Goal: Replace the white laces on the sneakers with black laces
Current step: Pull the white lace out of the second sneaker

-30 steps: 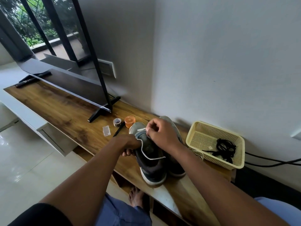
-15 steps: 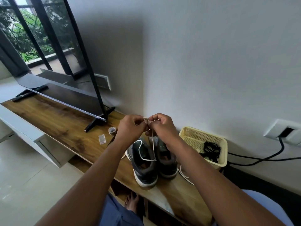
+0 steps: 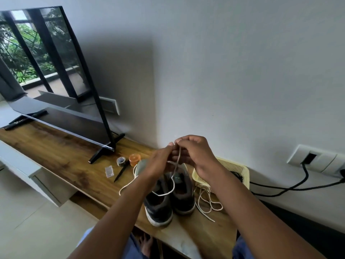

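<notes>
A thin, round white lace (image 3: 174, 181) runs up from the left of two dark grey sneakers (image 3: 169, 195) to both hands, which meet just above the shoes; it loops slackly over the open tongue and a second strand trails off the toe side toward the near edge. The right hand (image 3: 194, 154) has its grip closed on the lace, fingertips pinching the cord at the top, and the left hand (image 3: 158, 163) holds its thumb and fingers curled against the same spot, apparently pinching the lace end too, though the contact is partly hidden. The sneakers stand side by side, heels toward the viewer, with pale rubber soles and a soft fabric upper. Just right of them another white lace (image 3: 207, 201) lies loose in soft coils on the wooden surface (image 3: 61, 156), whose top is a warm, streaked grain. Behind that coil sits a cream plastic basket (image 3: 240, 170) with a perforated mesh wall, and something dark inside it, perhaps the black laces (image 3: 237, 175). Left of the shoes are a small orange round container (image 3: 134, 159), a roll of tape (image 3: 121, 161), a slim black pen (image 3: 122, 171) and a little clear plastic piece (image 3: 109, 171). Farther left a flat television (image 3: 52, 75) stands on slender black feet.
</notes>
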### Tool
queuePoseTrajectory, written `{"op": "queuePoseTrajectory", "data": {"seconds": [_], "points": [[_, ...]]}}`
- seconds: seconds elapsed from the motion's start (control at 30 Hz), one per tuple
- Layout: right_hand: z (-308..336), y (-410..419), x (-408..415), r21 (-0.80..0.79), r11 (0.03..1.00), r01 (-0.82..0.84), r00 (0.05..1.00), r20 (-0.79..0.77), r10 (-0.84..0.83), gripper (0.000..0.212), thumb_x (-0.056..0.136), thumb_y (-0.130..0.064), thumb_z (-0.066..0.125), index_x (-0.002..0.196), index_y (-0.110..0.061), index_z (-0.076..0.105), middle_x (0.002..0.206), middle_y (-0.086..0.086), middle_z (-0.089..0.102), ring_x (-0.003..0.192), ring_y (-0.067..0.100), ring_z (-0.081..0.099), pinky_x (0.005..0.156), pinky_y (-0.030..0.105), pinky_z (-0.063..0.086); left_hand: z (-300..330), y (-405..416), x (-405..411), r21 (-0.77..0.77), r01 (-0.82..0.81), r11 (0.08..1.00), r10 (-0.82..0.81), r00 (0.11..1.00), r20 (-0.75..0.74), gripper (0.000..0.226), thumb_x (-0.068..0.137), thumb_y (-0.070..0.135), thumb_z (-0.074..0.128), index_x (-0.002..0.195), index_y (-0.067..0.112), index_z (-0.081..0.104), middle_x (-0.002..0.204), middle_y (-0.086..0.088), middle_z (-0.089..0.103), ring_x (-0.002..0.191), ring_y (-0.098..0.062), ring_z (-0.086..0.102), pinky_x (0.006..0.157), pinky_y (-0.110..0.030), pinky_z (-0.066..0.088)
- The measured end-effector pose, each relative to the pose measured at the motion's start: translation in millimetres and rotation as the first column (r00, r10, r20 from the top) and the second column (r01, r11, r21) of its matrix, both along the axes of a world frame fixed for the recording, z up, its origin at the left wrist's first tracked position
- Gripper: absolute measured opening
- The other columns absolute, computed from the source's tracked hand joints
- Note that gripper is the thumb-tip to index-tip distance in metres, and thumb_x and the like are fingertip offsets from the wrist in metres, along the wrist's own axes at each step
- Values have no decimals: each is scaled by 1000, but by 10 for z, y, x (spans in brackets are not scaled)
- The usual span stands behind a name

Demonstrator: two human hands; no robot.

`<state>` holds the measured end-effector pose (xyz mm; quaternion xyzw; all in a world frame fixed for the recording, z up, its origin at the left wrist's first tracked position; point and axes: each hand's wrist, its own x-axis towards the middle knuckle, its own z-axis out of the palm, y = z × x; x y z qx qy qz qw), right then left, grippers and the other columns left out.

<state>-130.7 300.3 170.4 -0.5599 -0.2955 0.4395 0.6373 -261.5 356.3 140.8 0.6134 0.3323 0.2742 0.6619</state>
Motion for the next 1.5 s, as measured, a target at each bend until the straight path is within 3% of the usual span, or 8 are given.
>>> {"op": "queuePoseTrajectory", "data": {"seconds": [0.43,0.63,0.8,0.97,1.23,1.33,1.4,1.5], "points": [[4,106,412,332,914,-234,857,-373,355,41,110,-33,44,102,-3,69,52,-2,31,43,9,25,45,24,30,-52,265,363,-152,-14,988,-6,991,-132,58,108,42,49,54,25,39,56,5,26,47,-12,20,51,-26,25],[-33,45,388,-90,719,-689,698,182,692,51,114,-34,36,100,0,71,79,19,74,65,26,70,69,35,60,5,443,433,55,-72,996,82,977,-197,42,109,29,52,77,2,60,67,-15,49,63,-23,47,52,-26,40],[-338,160,376,-493,841,-222,590,619,518,42,112,-42,37,123,-18,69,112,2,70,107,22,64,103,38,50,-70,515,387,97,-61,993,74,988,-132,54,108,26,56,56,15,45,49,3,30,43,-12,23,46,-23,25],[-288,284,463,-186,954,-235,952,153,265,38,113,-39,38,132,-29,68,118,5,72,105,14,64,91,27,51,-122,557,319,84,-76,994,78,997,-19,50,110,26,53,61,22,65,50,8,35,44,-9,28,46,-22,30],[-235,381,396,130,969,-211,887,-392,246,51,111,-45,32,147,-15,54,139,20,64,132,35,60,103,37,50,-219,432,330,151,154,977,-140,986,-94,44,109,21,55,69,15,71,55,-2,48,49,-10,42,53,-23,38],[-168,364,494,280,944,-174,811,-503,299,51,111,-44,31,135,-8,58,109,15,76,90,25,74,86,41,56,-242,446,307,128,217,968,-175,945,-278,45,108,15,55,64,14,67,51,0,48,46,-13,43,49,-24,38],[-175,334,562,307,923,-234,793,-489,363,44,111,-41,35,122,-8,62,71,3,63,49,13,52,51,28,43,-245,500,273,115,159,980,-111,933,-343,46,104,7,52,59,15,60,50,0,44,45,-15,38,49,-25,32],[-156,288,591,227,807,-546,755,-283,591,42,112,-38,36,107,-8,65,53,-2,39,39,8,20,41,20,22,-233,620,202,156,1,988,60,920,-388,40,104,16,55,64,15,55,54,-2,41,46,-15,34,47,-23,28]]}}
